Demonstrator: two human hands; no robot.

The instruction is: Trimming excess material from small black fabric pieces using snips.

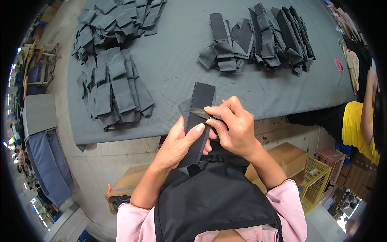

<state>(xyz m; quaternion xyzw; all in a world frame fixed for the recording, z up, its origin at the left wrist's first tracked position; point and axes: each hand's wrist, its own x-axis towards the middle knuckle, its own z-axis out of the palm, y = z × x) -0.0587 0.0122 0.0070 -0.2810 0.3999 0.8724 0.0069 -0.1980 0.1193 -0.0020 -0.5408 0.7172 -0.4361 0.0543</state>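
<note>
Just off the table's near edge, my left hand (179,141) is closed round a dark grey fabric strip (202,97), thumb on top, with a loose flap showing on its left. The far end of the strip stands out over the table. Pinched in my right hand (235,125) is a small pair of thread snips (198,113), its pointed metal blades lying across the strip. Most of the snips' body is hidden behind my fingers. The lower end of the strip reaches down to my black apron (213,193).
Piles of dark fabric pieces lie on the grey covered table (169,80): a left pile (115,86), a far left pile (117,20) and a far right pile (262,36). Pink-handled scissors (338,64) lie at the right. Below stand a cardboard box (288,157) and yellow crate (314,177). A person in yellow (354,125) is right.
</note>
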